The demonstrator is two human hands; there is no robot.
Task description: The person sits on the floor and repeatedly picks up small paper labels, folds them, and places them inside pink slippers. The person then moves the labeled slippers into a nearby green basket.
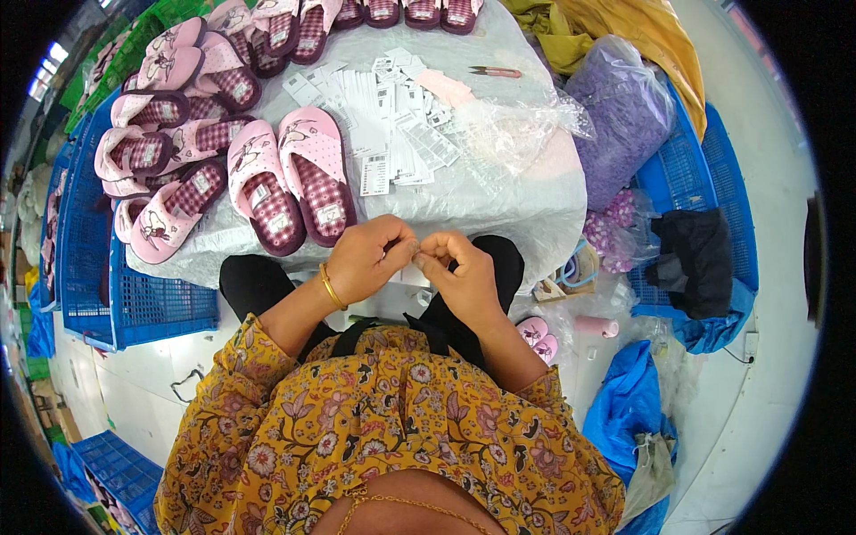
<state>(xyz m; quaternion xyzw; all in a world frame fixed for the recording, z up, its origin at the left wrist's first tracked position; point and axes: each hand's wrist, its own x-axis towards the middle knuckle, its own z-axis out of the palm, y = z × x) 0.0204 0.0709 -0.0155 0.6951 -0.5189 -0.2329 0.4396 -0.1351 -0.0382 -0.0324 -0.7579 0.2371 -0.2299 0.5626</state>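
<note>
Over my lap, at the table's near edge, my left hand (367, 256) and my right hand (461, 273) meet with fingertips pinched together. Whatever lies between them is too small to make out. A pair of pink slippers, a left one (265, 190) and a right one (317, 176), lies just beyond my left hand, with dark checked insoles facing up. Past my hands, printed paper tags (392, 125) are spread in a loose pile, and one tag (374, 174) sits at its near side. Thread snips (496, 71) with red handles rest farther back.
More pink slippers (183, 209) line the table's left and far edges. Clear plastic wrap (522, 129) covers the right side. A bag of purple material (620, 116) stands by blue crates (682, 178) at right; another blue crate (160, 308) is at left.
</note>
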